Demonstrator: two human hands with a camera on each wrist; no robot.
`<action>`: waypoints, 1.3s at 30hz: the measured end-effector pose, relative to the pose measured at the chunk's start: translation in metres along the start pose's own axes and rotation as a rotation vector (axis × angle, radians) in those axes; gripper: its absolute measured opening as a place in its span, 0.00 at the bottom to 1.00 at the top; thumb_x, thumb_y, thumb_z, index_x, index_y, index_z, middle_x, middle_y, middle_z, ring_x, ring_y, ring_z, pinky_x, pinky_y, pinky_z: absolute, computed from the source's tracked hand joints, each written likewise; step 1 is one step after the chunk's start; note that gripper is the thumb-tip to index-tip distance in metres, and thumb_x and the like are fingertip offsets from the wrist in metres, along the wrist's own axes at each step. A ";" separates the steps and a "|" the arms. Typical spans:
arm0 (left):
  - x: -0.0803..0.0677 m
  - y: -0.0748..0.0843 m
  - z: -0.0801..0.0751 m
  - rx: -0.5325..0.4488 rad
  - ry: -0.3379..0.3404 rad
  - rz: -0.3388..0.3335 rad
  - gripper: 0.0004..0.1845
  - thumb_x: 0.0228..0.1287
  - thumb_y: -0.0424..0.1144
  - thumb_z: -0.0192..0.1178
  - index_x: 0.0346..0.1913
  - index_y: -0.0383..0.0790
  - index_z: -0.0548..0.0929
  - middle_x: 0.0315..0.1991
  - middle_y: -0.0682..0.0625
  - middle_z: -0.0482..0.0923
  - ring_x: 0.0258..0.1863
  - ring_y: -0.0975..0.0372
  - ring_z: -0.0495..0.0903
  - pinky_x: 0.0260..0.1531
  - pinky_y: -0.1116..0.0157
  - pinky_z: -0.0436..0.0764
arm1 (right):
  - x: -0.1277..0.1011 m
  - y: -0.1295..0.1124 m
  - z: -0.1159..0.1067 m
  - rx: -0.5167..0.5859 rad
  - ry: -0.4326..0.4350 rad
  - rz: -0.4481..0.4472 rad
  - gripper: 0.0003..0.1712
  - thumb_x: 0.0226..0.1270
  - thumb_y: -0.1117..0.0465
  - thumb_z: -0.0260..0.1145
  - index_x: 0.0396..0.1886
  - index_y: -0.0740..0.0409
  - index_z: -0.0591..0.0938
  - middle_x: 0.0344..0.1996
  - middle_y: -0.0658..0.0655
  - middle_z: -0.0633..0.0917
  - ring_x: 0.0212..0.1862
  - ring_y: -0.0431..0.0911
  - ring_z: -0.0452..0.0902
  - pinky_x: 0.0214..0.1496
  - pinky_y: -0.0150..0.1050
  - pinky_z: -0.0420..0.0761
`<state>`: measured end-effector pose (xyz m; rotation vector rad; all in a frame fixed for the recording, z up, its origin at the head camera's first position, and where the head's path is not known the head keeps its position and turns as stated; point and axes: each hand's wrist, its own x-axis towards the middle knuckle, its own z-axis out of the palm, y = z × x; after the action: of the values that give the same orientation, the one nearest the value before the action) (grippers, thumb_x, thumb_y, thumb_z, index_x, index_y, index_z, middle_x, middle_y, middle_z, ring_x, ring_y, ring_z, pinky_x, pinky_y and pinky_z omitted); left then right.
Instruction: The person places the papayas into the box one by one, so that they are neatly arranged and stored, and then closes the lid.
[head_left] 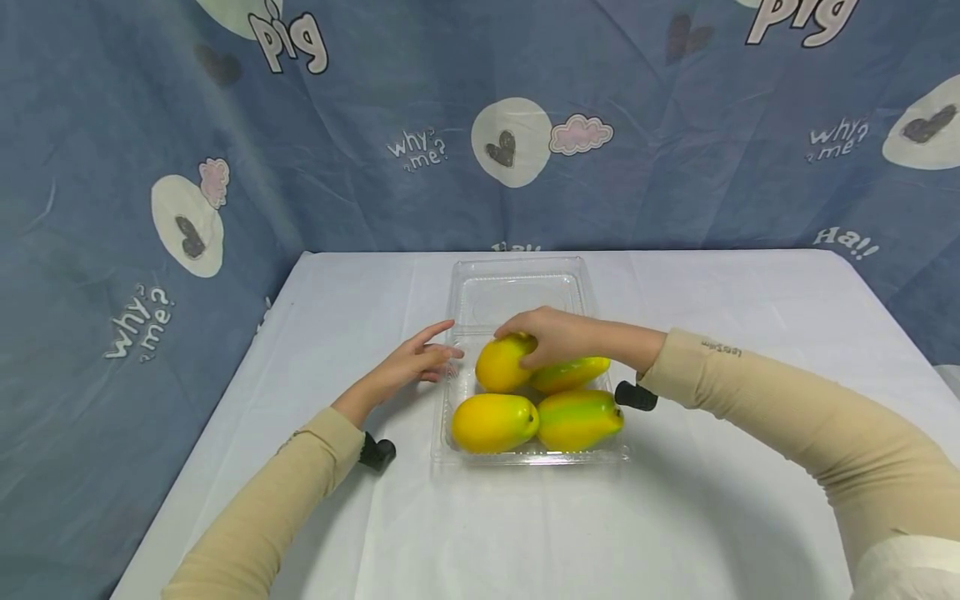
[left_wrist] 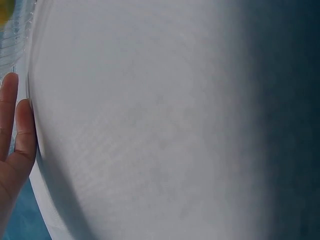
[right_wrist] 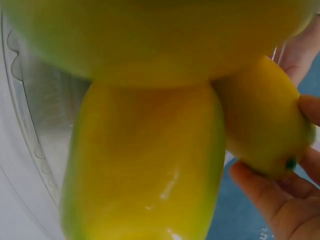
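Head: left hand (head_left: 405,364) (near tray edge (head_left: 441,410))

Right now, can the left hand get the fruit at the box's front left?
Probably yes: the left hand looks empty, the lid is open, and only the clear box's side seems between that hand and the yellow fruit.

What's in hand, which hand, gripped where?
The right hand grips the rear-left yellow fruit by fingers and thumb, around its end with the dark green spot. The left hand holds nothing.
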<state>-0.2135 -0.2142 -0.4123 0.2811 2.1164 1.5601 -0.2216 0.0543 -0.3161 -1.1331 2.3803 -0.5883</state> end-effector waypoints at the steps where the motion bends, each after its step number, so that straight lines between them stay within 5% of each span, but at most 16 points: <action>1: 0.000 0.000 0.000 0.002 -0.003 0.003 0.33 0.68 0.48 0.50 0.72 0.53 0.49 0.60 0.39 0.69 0.50 0.56 0.76 0.45 0.65 0.75 | 0.000 0.000 0.000 -0.001 -0.007 -0.002 0.27 0.58 0.67 0.63 0.59 0.63 0.72 0.56 0.60 0.76 0.56 0.52 0.72 0.58 0.44 0.71; 22: -0.001 0.003 -0.001 0.028 -0.020 0.023 0.33 0.69 0.44 0.49 0.72 0.49 0.49 0.60 0.38 0.69 0.51 0.55 0.76 0.46 0.63 0.76 | -0.005 0.009 -0.003 0.014 0.005 0.043 0.23 0.59 0.68 0.62 0.57 0.63 0.75 0.55 0.61 0.77 0.53 0.55 0.75 0.52 0.44 0.75; 39: 0.019 0.034 -0.041 0.193 0.128 -0.092 0.37 0.63 0.50 0.56 0.71 0.50 0.52 0.61 0.42 0.68 0.52 0.51 0.76 0.51 0.56 0.72 | -0.028 0.052 -0.037 0.038 0.152 0.137 0.26 0.60 0.65 0.63 0.58 0.64 0.73 0.56 0.64 0.75 0.54 0.57 0.73 0.53 0.46 0.75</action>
<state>-0.2542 -0.2291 -0.3757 0.1490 2.3490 1.3561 -0.2575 0.1132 -0.3086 -0.9303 2.5399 -0.6909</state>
